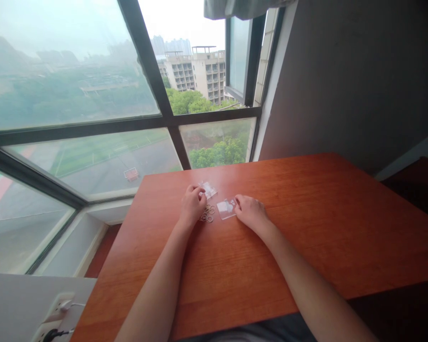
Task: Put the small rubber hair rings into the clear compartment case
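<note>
Both of my hands rest on a reddish wooden table (306, 228). My left hand (191, 205) is curled, with its fingertips on the edge of a small clear plastic packet (209, 189). Right beside that hand lies a little heap of several thin metal rings (207, 213). My right hand (250, 212) is curled too, its fingertips pressing the right edge of a second clear plastic square (226, 208) that lies flat on the wood. Whether either hand actually grips its piece is too small to make out.
A large window with dark frames (164, 121) stands just beyond the table's far edge. A dark wall (342, 80) rises at the right. A white power strip with a plug (57, 313) sits low at the left.
</note>
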The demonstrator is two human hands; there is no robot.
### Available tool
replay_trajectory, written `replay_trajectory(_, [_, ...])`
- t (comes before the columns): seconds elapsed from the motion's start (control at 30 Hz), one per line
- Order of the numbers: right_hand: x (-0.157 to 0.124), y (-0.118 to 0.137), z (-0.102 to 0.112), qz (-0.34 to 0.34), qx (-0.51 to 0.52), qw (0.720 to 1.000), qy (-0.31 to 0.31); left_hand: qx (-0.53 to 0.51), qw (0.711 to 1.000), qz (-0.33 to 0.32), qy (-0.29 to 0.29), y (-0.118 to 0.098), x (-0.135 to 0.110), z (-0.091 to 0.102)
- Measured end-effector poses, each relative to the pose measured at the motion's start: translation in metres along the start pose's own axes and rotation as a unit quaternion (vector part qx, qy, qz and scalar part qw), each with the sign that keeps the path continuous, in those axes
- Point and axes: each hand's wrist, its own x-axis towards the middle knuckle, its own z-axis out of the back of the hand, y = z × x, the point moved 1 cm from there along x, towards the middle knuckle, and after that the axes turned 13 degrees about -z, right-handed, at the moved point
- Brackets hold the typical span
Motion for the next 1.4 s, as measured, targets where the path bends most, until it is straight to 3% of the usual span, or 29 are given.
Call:
replay_trajectory(0.27, [0.002, -0.002, 0.000, -0.003, 0.014, 1.000, 0.003, 0.002, 0.998, 0.058, -0.021, 0.032, 0.002, 0.016])
replay_trajectory(0.43, [0.003, -0.003, 0.003, -0.015, 0.021, 1.000, 0.013, -0.003, 0.999, 0.036, 0.019, 0.040, 0.000, 0.021])
replay_trajectory(0.77, [0.005, -0.005, 0.005, -0.017, 0.038, 0.999, -0.006, 0.048, 0.997, -0.014, 0.060, 0.031, 0.000, 0.033])
replay_trajectory(0.9, [0.004, -0.005, 0.007, -0.025, 0.032, 0.999, 0.001, 0.093, 0.988, -0.018, 0.118, 0.027, -0.002, 0.047])
replay_trajectory(1.03, [0.004, -0.005, 0.009, -0.035, 0.034, 0.999, 0.002, 0.044, 0.976, -0.069, 0.203, 0.021, -0.005, 0.057])
replay_trajectory(1.13, [0.005, -0.006, 0.009, -0.043, 0.035, 0.998, 0.003, 0.007, 0.972, -0.080, 0.221, 0.015, -0.008, 0.061])
replay_trajectory(1.3, [0.008, -0.008, 0.009, -0.055, 0.034, 0.998, 0.012, -0.012, 0.964, -0.086, 0.250, 0.004, -0.010, 0.058])
replay_trajectory(1.4, [0.009, -0.010, 0.009, -0.062, 0.030, 0.998, 0.014, 0.005, 0.966, -0.106, 0.237, -0.005, -0.011, 0.048])
